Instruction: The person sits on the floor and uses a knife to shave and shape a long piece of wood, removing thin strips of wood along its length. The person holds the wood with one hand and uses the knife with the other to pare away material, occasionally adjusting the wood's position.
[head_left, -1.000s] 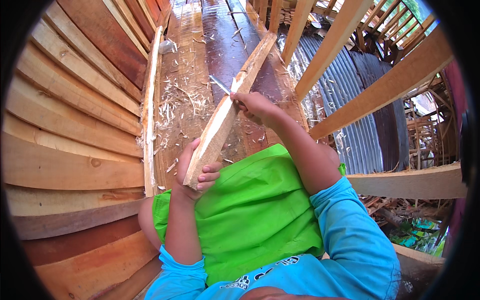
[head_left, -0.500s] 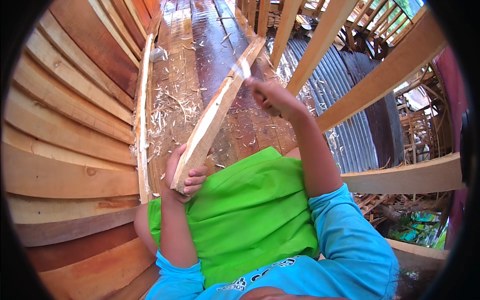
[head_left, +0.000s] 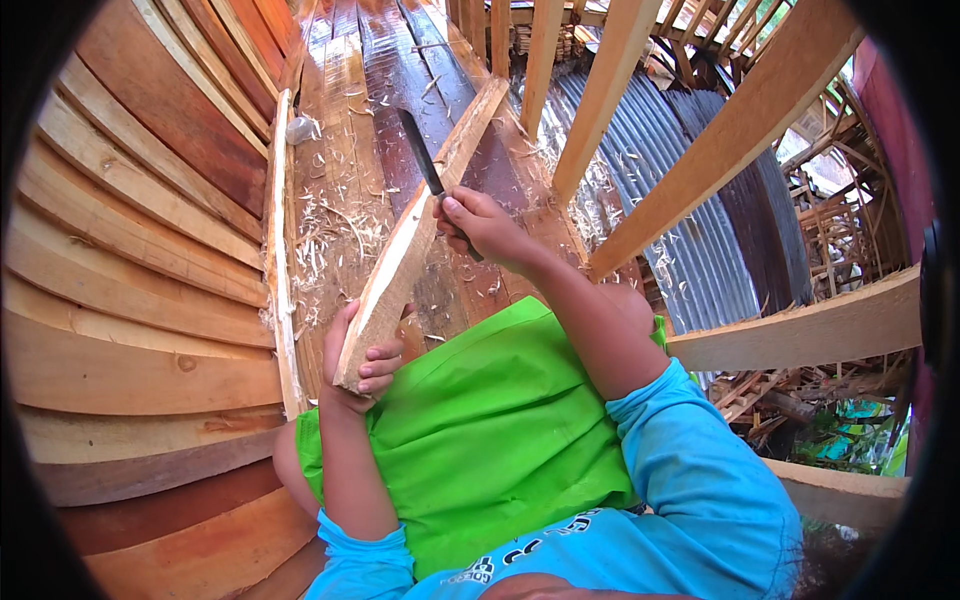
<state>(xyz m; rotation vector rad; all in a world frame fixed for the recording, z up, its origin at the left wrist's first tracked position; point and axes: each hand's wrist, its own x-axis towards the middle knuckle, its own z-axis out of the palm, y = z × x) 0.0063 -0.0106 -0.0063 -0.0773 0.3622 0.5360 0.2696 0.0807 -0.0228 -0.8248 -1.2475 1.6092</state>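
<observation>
A person's left hand [head_left: 378, 368], fingers curled around the near end, grips a long, pale, squared wooden stick [head_left: 405, 243] slanting away above a brown plank floor [head_left: 352, 212] strewn with curled shavings [head_left: 325, 232]. The right hand [head_left: 487, 228], closed in a fist, holds a dark, slender-bladed knife [head_left: 418, 148], which crosses the stick's farther half; whether its edge touches the wood cannot be told. Bright green cloth shorts [head_left: 500, 410] cover the lap.
</observation>
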